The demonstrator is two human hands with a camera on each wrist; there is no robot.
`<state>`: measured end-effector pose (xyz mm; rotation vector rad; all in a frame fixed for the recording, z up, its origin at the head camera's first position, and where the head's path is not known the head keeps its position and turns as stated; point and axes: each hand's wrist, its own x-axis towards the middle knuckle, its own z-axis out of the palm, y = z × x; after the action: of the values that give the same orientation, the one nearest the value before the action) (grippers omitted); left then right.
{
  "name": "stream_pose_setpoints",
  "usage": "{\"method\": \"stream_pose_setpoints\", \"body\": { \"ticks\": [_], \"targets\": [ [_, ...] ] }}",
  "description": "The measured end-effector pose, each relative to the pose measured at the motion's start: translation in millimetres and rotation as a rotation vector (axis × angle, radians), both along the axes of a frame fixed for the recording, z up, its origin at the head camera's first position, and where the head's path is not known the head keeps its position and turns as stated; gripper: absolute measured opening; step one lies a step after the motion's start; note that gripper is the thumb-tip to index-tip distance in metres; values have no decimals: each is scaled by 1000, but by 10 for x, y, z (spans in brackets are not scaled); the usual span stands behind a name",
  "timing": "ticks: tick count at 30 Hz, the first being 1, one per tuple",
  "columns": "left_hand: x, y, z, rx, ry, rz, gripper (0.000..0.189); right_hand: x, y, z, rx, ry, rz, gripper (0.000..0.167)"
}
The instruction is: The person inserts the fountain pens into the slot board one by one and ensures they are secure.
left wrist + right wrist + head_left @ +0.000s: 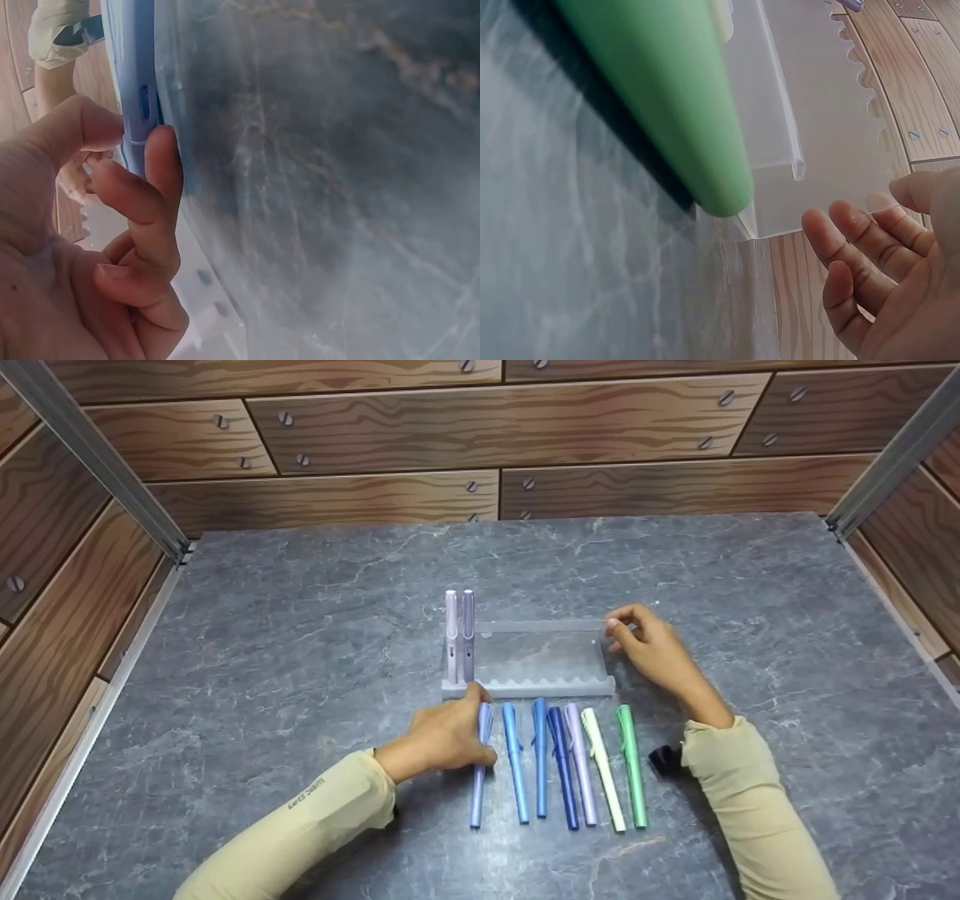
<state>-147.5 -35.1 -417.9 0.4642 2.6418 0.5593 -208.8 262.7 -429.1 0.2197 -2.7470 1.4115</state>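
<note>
My left hand [448, 733] pinches a periwinkle-blue pen [476, 802] between thumb and fingers, at the left end of a row of capped pens. The left wrist view shows the thumb on one side of this pen [133, 67] and a fingertip on the other. A clear pen stand [529, 688] with a notched front lip is just beyond the row. Two pens, one pale lilac [451, 637] and one purple [469, 637], rest upright in its leftmost notches. My right hand [651, 649] holds the stand's far right corner lightly between thumb and index finger.
Right of the held pen lie a light blue pen [515, 765], a blue pen [540, 757], a dark blue pen [563, 769], a lavender pen [581, 765], a pale green pen [603, 771] and a green pen [631, 769]. Wood-patterned walls [495, 427] surround the grey marbled table [300, 585].
</note>
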Motion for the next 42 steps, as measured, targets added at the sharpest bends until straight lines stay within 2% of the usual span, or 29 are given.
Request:
{"method": "stream_pose_setpoints", "body": {
  "ticks": [11, 19, 24, 31, 42],
  "targets": [
    [-6, -70, 96, 121, -19, 20, 74, 0, -4, 7, -3, 2, -1, 31],
    [-19, -193, 178, 398, -38, -26, 71, -5, -21, -1, -12, -4, -2, 30],
    [-40, -227, 234, 508, -45, -27, 68, 4, -20, 9, -10, -2, -7, 30],
    [-79, -219, 318, 551, -3, -37, 67, 9, -16, 9, -20, -6, 3, 32],
    [-147, -193, 390, 511, 179, -38, 64, 1, -7, -8, -13, -2, -7, 31]
  ]
}}
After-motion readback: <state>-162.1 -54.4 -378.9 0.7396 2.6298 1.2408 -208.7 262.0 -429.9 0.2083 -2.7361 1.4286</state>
